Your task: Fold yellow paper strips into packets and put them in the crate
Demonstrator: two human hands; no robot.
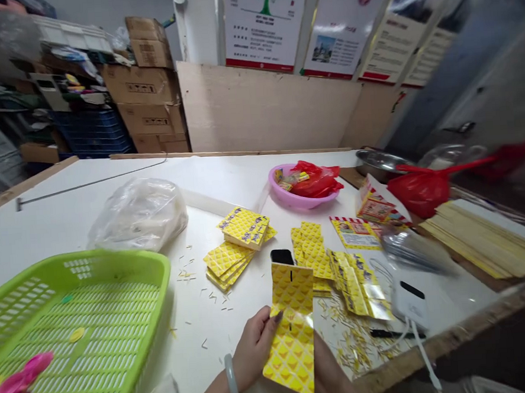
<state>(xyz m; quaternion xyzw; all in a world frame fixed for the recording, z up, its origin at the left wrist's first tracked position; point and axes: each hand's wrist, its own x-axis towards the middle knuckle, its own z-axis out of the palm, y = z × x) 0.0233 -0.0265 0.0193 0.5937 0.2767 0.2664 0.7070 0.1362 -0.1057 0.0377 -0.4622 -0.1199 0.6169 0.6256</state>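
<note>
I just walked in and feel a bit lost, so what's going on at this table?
A person is holding up a creased yellow card, gripped by the left hand. The right hand is mostly hidden behind it, so its grip can't be made out. Piles of similar cards lie beyond on the white table, with small scraps scattered nearby. A green basket with pink pieces inside sits to the left.
</note>
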